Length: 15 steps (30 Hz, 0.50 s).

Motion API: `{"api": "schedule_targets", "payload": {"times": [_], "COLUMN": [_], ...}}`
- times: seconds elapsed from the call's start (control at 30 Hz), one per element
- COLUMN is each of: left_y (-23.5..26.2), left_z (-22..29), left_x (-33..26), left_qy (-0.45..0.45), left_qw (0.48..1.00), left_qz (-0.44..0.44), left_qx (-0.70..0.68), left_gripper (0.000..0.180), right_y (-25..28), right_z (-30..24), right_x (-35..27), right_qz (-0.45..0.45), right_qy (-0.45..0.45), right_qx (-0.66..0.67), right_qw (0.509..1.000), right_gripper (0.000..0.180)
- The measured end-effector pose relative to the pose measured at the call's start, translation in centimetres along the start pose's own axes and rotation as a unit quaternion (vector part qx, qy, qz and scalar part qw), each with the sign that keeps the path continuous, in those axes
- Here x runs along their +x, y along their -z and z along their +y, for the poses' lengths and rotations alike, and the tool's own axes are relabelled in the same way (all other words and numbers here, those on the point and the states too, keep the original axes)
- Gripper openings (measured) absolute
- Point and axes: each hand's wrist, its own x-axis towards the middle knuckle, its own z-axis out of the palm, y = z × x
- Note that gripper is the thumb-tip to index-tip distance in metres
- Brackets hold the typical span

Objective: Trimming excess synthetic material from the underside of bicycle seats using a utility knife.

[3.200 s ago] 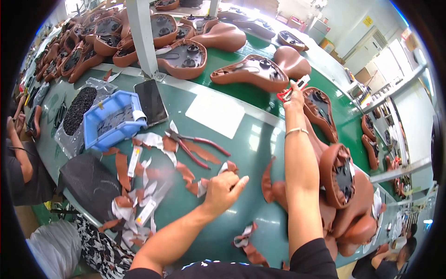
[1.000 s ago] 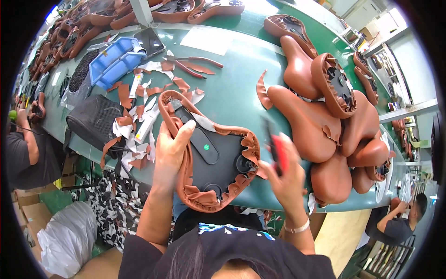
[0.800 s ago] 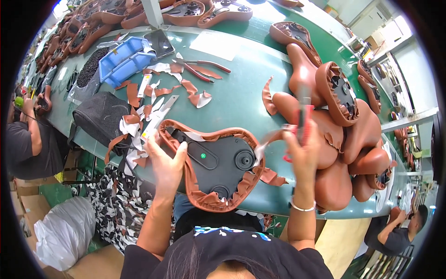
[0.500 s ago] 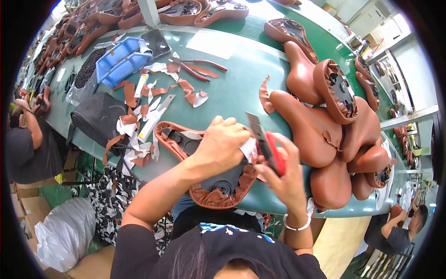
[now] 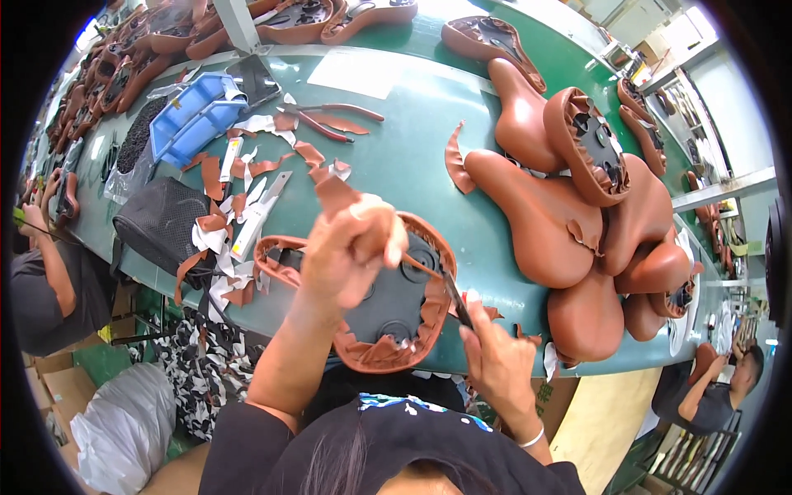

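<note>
A brown bicycle saddle (image 5: 386, 307) lies upside down at the table's front edge, its black base facing up and its cover gathered in pleats round the rim. Above it my left hand (image 5: 353, 247) is closed on a strip of brown leather trim (image 5: 337, 195). The strip sticks out past the fingers, and its other end stretches toward the saddle's right rim. My right hand (image 5: 500, 356) grips a utility knife (image 5: 459, 304), whose blade meets the cover edge at that rim. The knife's red handle is mostly hidden by the fingers.
Finished saddles (image 5: 544, 219) are piled at the right. Leather scraps, a white-handled knife (image 5: 260, 216), pincers (image 5: 330, 120), a blue bin (image 5: 196, 118) and a black mesh bag (image 5: 161, 219) occupy the left. More saddles (image 5: 124, 70) stand behind. Co-workers sit at both sides.
My left hand has turned and moved left, drawing the leather strip out from the saddle. The knife has come down from the air to the right rim. The view has shifted slightly.
</note>
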Motion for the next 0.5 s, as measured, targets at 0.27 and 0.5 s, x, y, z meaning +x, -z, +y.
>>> {"api": "schedule_targets", "payload": {"times": [0.27, 0.5], "left_y": [2.2, 1.8], "left_z": [0.0, 2.1], "left_x": [4.0, 2.3], "left_qy": [-0.198, -0.050], "left_qw": [0.509, 0.880], "left_qz": [-0.062, 0.256], "left_qx": [0.835, 0.398], "left_gripper": [0.011, 0.029], "right_y": [1.3, 3.4], "right_z": [0.2, 0.4], "right_x": [5.8, 4.8], "right_qz": [0.004, -0.060], "right_qy": [0.036, 0.064], "right_qx": [-0.100, -0.125], "right_qw": [0.994, 0.988], "right_gripper": [0.047, 0.044]}}
